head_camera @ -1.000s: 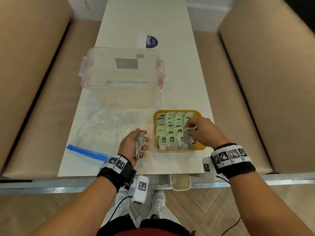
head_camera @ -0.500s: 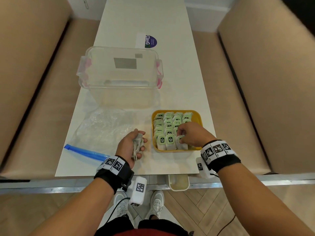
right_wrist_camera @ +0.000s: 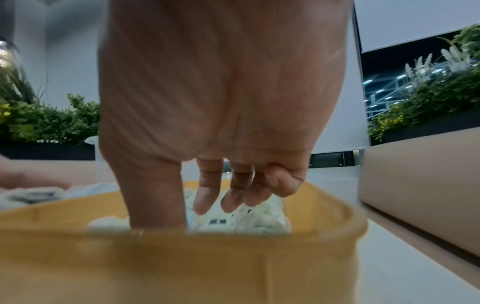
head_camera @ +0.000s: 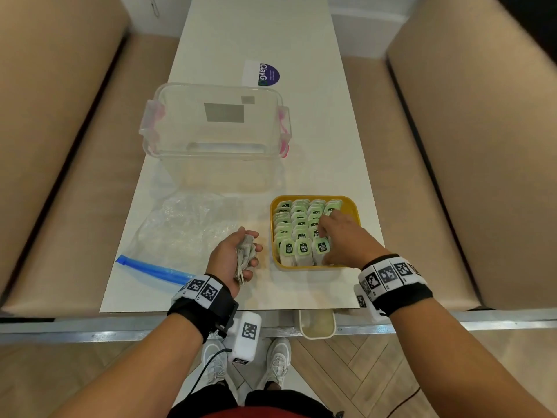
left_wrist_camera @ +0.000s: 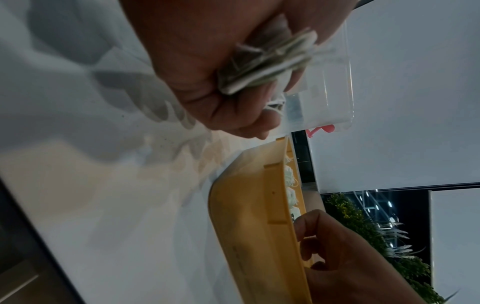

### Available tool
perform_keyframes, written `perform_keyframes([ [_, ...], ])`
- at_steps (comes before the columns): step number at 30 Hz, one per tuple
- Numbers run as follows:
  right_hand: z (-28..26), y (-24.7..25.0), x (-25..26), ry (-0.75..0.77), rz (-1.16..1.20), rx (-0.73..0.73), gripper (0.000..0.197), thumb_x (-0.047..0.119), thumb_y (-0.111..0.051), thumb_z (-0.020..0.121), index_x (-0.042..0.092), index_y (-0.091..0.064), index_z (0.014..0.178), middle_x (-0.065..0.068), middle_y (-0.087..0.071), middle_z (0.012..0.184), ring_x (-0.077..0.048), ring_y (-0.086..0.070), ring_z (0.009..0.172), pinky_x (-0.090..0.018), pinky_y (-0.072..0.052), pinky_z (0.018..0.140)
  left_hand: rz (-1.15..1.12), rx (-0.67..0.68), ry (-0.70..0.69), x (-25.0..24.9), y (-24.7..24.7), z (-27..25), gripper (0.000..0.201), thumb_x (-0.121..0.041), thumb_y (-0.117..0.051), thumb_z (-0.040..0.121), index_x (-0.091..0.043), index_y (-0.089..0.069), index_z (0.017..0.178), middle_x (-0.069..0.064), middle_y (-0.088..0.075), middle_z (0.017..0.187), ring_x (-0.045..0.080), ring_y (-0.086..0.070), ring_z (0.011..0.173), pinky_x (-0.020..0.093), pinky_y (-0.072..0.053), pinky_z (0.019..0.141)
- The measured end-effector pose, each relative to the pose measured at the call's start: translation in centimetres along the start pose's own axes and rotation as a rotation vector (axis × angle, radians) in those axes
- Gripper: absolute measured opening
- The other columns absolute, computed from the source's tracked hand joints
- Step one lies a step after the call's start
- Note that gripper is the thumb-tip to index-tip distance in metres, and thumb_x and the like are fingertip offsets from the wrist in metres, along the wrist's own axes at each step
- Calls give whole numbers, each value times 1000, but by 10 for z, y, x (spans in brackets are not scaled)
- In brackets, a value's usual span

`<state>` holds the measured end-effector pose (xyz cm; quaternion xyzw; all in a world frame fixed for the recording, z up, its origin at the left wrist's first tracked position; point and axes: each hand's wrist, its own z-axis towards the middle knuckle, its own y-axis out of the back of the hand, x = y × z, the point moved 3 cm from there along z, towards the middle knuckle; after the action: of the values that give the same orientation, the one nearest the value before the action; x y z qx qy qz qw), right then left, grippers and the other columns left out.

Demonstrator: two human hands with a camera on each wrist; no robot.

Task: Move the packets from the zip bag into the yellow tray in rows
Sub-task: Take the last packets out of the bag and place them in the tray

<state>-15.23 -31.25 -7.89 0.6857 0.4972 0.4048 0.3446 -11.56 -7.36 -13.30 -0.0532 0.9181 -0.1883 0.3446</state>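
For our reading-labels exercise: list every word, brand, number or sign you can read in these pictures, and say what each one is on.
"ClayG": on the purple and white sticker on the table; its smaller print is too small to read.
Green labels on the packets in the yellow tray: print too blurred to read.
Black-and-white square code marks, no words: on both wristbands and the white box at the left wrist.
Grey patches on the clear box: no readable text.

Tray [head_camera: 357, 206] yellow; packets [head_camera: 303, 248] pale green, dark labels; zip bag [head_camera: 187, 227] clear, blue strip; container [head_camera: 215, 131] clear, pink clips; table [head_camera: 256, 31] white.
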Motion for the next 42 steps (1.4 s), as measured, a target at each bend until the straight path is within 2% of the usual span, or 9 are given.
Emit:
perform_keyframes([
  [9, -1, 7, 24, 50, 118, -144, 39, 29, -81, 70, 22, -52, 95, 4, -44, 104, -20, -46, 102, -30, -39, 73, -47, 1, 42, -2, -1, -5, 42, -44, -38, 103, -12, -65, 100, 9, -62, 77, 17, -46, 49, 14, -27, 40],
  [14, -19, 12, 98, 465, 232, -168, 29, 18, -72, 79, 24, -62, 105, 5, -47, 104, -15, -49, 96, -31, -44, 77, -99, -22, 102, 0, -5, -7, 44, -44, -37, 102, -12, -66, 104, 7, -61, 75, 18, -50, 50, 16, -29, 40],
  [17, -26, -1, 124, 694, 150, -153, 28, 14, -70, 81, 24, -67, 107, 0, -51, 109, -21, -52, 95, -35, -48, 77, -158, -45, 121, -3, -8, -10, 50, -43, -41, 102, -16, -73, 74, 2, -58, 65, 18, -54, 54, 23, -35, 49],
  [24, -21, -14, 134, 824, 96, -249, 16, 13, -73, 76, 18, -73, 91, -6, -59, 101, -25, -54, 77, -39, -49, 63, -202, -31, 209, -1, -4, -13, 35, -44, -48, 97, -14, -65, 87, 6, -58, 80, 23, -63, 71, 28, -49, 59],
  [27, -24, -9, 133, 802, 167, -282, 10, 13, -72, 79, 14, -71, 89, -5, -61, 94, -26, -58, 76, -37, -49, 62, -166, -43, 201, -2, -4, -13, 38, -42, -42, 102, -16, -63, 85, 4, -60, 70, 18, -63, 57, 22, -50, 50],
  [31, -22, 2, 119, 617, 395, -320, 14, 10, -67, 85, 17, -67, 96, 5, -63, 89, -14, -60, 79, -29, -49, 67, -134, -52, 173, -3, -4, -9, 39, -41, -41, 103, -15, -64, 87, 5, -69, 68, 18, -65, 65, 29, -51, 67],
  [36, -22, 20, 93, 315, 674, -300, 7, 9, -69, 86, 15, -65, 86, 4, -67, 82, 7, -55, 65, -6, -36, 59, -120, -41, 175, 0, -3, -3, 40, -41, -40, 102, -11, -66, 106, 9, -70, 76, 20, -66, 57, 19, -47, 47],
  [39, -24, 40, 58, 160, 690, -291, 14, 11, -70, 86, 20, -61, 81, 6, -66, 78, 4, -57, 65, -10, -40, 59, -126, -15, 171, 2, -3, 0, 39, -41, -38, 103, -13, -65, 102, 8, -66, 76, 21, -64, 54, 19, -43, 46],
  [42, -24, 54, 10, -18, 419, -229, 12, 22, -70, 84, 25, -59, 79, 5, -65, 79, -11, -59, 72, -27, -48, 61, -126, -4, 171, 2, -4, 0, 39, -41, -38, 103, -14, -65, 102, 9, -66, 78, 21, -63, 56, 18, -44, 45],
])
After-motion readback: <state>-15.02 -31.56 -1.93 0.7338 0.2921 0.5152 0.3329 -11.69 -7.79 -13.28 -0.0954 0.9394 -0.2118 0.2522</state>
